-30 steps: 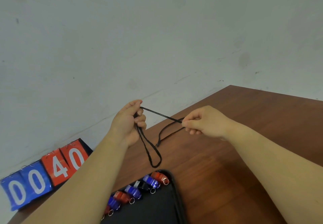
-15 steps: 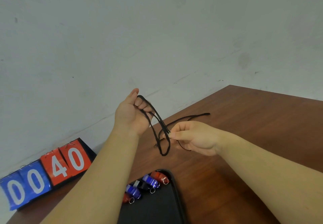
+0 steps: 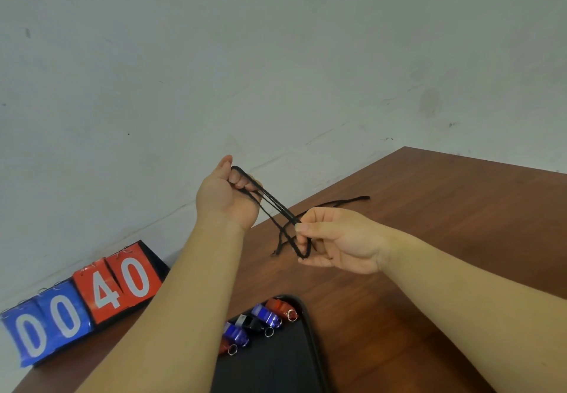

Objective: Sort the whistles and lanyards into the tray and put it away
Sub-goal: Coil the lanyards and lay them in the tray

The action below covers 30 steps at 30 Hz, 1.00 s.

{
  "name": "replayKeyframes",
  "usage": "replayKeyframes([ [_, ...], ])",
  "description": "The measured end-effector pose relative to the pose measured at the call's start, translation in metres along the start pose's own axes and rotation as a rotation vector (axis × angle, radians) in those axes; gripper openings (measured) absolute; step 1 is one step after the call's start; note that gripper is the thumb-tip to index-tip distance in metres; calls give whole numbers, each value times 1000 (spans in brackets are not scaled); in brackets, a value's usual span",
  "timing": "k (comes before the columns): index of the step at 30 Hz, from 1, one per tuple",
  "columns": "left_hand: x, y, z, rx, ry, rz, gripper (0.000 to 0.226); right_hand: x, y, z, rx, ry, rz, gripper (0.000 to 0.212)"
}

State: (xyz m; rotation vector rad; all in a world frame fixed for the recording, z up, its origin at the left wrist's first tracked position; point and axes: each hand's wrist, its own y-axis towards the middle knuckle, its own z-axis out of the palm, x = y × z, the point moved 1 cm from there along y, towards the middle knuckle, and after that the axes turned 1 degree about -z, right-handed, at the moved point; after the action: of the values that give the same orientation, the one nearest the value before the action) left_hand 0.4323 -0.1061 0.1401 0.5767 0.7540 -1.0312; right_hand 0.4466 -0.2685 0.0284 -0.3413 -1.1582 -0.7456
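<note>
Left grip: the left grip was raised above the far edge of the tabletop, palm toward the camera, fingers curled around one end of the cord.
Right grip: the right grip sat near and to the right of the left one, thumb and forefinger pinching the gathered strands, the other fingers curled beneath.
Lanyard: the thin black cord lanyard was looped over the left fingers and ran in several strands down and right to the right grip's pinch. A short loop hung below that pinch, and one loose end trailed away to the far right. Whether that end lay on the wood, I cannot tell.
Tray: the flat black plastic tray lay on the tabletop at the near edge, below both forearms.
Whistles: a row sat along the tray's far side, touching or nearly so: a red whistle, a blue whistle, a black whistle, a second blue whistle, and a second red whistle partly hidden by the left forearm.
Tabletop: the brown wooden tabletop stood against a pale grey wall.
Scoreboard: a blue and red flip scoreboard reading 00 and 40 stood at the far left.
</note>
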Motion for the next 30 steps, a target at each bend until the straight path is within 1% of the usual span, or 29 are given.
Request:
replayKeyframes([
  [3,-8,2,-19,-12,75,-11,18,2,1,-4,-101,-17,-20,11],
  [5,-12,0,-36,-10,170,-19,11,1,3,-7,-161,-37,-36,11],
  [8,-21,-9,-68,-7,361,-17,5,-1,2,-5,-238,-189,-45,2],
  [11,-34,-26,-100,4,604,-36,10,-2,-1,5,-302,-338,-47,3],
  [14,-54,-45,-127,15,759,-3,10,-3,-2,23,-321,-361,-40,6],
  [18,-90,-71,-153,32,865,21,8,-18,-4,61,-288,-366,28,2],
  [21,-115,-92,-179,31,952,43,9,-27,-8,91,-253,-400,96,4],
  [23,-127,-108,-199,34,1050,63,9,-31,-11,108,-233,-449,125,7],
  [24,-131,-116,-208,35,1109,72,9,-32,-11,116,-219,-499,128,7],
  [26,-136,-130,-228,38,1184,66,8,-35,-12,130,-178,-672,117,6],
  [28,-135,-139,-249,47,1249,40,7,-40,-12,141,-129,-865,101,6],
  [30,-129,-142,-268,69,1353,8,6,-48,-13,148,-94,-998,106,6],
])
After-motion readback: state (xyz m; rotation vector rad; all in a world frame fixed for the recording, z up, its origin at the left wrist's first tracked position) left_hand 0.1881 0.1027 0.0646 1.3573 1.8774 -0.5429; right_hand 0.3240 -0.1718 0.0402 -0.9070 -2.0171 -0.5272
